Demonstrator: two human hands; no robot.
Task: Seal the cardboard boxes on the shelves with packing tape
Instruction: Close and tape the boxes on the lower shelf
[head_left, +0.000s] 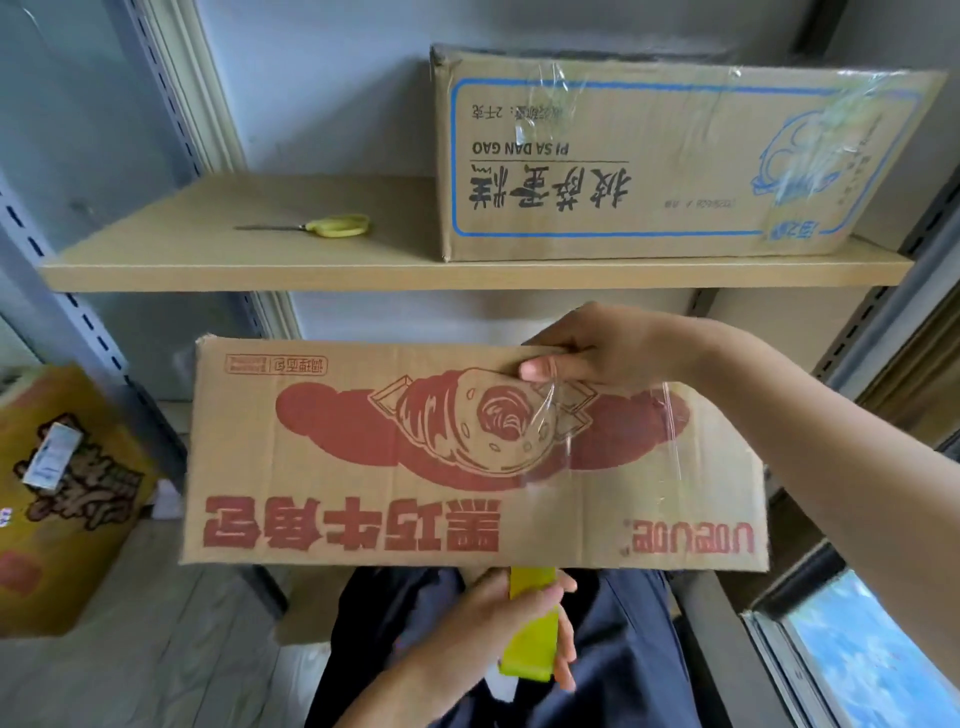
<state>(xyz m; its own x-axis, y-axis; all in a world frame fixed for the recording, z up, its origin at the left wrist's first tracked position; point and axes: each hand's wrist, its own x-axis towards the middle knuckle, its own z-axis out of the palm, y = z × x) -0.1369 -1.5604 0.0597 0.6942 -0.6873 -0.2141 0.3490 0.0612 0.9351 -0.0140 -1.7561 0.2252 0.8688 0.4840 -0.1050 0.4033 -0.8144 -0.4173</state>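
A cardboard box with red print (363, 467) fills the middle of the head view, on the lower shelf level. A strip of clear tape (550, 431) runs down its front face. My right hand (587, 348) grips the box's top edge, thumb pressing the tape's upper end. Below the box my left hand (498, 623) holds a yellow-green tape roll (530, 639). A second box with blue print (649, 166) stands on the upper shelf (260, 270), with clear tape on its face.
Yellow-handled scissors (332, 226) lie on the upper shelf, left of the blue-print box. A yellow box (62, 493) sits at the lower left. Grey slotted shelf uprights (78, 322) rise on both sides. A window (862, 654) is at the lower right.
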